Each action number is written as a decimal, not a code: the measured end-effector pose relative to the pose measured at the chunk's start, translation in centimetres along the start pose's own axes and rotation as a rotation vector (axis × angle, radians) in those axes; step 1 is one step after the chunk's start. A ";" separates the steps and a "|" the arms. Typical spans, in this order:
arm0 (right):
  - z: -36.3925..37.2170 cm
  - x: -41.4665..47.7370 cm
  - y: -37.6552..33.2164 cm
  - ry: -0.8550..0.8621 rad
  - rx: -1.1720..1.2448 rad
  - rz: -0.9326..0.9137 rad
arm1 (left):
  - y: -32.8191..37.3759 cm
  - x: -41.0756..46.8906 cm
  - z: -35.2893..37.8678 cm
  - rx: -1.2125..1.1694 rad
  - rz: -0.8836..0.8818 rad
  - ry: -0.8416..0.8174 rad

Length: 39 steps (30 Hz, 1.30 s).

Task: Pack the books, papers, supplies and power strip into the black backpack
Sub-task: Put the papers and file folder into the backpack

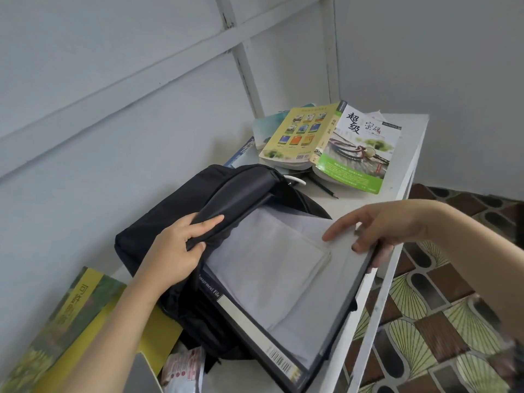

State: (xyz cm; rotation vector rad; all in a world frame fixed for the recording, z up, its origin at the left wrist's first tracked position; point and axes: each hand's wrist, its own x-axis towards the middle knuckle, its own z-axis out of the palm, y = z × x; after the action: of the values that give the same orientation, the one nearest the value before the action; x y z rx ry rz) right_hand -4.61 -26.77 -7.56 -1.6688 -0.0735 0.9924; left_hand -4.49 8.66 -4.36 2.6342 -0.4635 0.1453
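Note:
The black backpack [158, 222] lies on the white table with its mouth open toward me. My left hand [175, 248] grips the upper flap and holds it up. A dark file folder [283, 282] with a pale translucent cover and a barcode on its spine sticks halfway out of the opening. My right hand [377, 228] holds the folder's far right corner, fingers on top and thumb under the edge. An open green and yellow book [331, 143] lies face down at the back, with a pencil [326, 189] beside it.
A yellow-green book [71, 327] lies at the front left beside a red and white packet [184, 367]. More books [261, 129] sit under the open one. The table's right edge [388, 282] drops to a patterned floor. Walls close off the left and back.

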 end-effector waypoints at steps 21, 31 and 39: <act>4.2 4.5 -0.8 0.224 0.183 -0.281 | -0.8 -0.2 0.0 -0.054 0.016 0.041; 6.1 9.3 -2.6 0.425 0.327 -0.249 | -1.5 0.0 0.4 -0.076 0.053 0.023; 6.4 10.8 -2.4 0.537 0.279 -0.249 | -1.4 0.1 0.3 -0.139 0.040 0.042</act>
State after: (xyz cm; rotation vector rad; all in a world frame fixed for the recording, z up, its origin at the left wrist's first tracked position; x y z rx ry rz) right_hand -0.65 -15.34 -11.71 -1.5681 0.2017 0.3300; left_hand -3.89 9.67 -5.18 2.4823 -0.4945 0.1751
